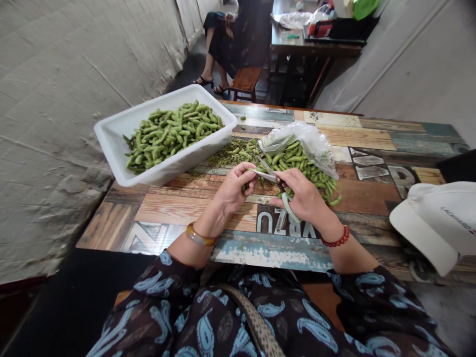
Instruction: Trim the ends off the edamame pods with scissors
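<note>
My left hand point(237, 187) is closed on a green soybean pod point(244, 187), mostly hidden by the fingers. In my right hand point(303, 193) is a pair of scissors point(289, 207) with pale handles. The blades stand apart, and their tips reach the fingertips of my left hand. Just beyond my right hand, a heap of soybean pods point(297, 157) spills from a clear plastic bag point(308, 141). A pile of small green trimmings point(236, 152) lies past my left hand. At the left, a white plastic tub point(174, 162) holds many pods.
The patterned table point(178, 206) runs across the view, with a wall along its left. A white cap point(435, 218) lies at the right edge. Behind stand a wooden stool point(246, 79), a seated person point(223, 49) and another table point(288, 48) with bags on it.
</note>
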Demonstrator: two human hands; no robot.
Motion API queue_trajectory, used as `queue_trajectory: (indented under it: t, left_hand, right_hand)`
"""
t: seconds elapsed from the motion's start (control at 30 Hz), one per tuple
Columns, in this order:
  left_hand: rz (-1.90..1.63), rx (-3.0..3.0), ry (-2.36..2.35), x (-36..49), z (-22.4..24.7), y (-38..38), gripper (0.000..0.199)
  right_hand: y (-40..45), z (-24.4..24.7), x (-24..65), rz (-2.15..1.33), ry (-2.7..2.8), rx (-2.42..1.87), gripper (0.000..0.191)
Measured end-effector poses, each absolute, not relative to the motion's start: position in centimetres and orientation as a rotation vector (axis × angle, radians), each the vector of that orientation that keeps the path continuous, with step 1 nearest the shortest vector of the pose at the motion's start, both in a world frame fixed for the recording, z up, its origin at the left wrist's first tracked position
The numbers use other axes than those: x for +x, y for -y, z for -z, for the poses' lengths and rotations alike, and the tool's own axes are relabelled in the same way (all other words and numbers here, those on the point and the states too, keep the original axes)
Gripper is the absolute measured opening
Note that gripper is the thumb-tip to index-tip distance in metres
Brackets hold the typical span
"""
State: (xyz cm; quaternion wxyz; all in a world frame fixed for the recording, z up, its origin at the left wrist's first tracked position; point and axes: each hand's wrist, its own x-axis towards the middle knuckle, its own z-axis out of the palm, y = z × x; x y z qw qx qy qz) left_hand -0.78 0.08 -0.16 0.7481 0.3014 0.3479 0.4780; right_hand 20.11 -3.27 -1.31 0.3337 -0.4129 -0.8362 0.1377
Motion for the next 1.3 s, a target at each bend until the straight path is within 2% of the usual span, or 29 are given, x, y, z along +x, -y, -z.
queue_trajectory:
  t: [0.47, 0.8, 1.07, 1.2, 1.3]
  left_hand:
    - [-0.941, 0.736, -0.677, -0.1, 0.8, 0.6, 0.039]
    - [-1.007, 0.662, -0.694, -0.6, 0.3, 0.1, 0.038]
    - [-0.945, 0.674, -0.669, -0.7, -0.4, 0.0, 0.025]
    - [-0.869, 0.967, -0.815, 0.2, 0.5, 0.3, 0.024]
    - [-0.823, 1.478, -0.902, 1.3, 1.5, 0.8, 0.013]
  right_hand:
    - [3.5, 1.1, 19.9, -0.388, 2.151, -1.101, 0.053]
    - [3.2, 0.9, 20.4, -0.326, 2.111, -1.142, 0.049]
    - [2.5, 0.0, 21.6, -0.244, 1.922, -1.269, 0.048]
    - [2.6, -0.3, 21.4, -0.243, 1.93, -1.262, 0.045]
    - [2.6, -0.2, 21.3, -0.237, 1.935, -1.246, 0.043]
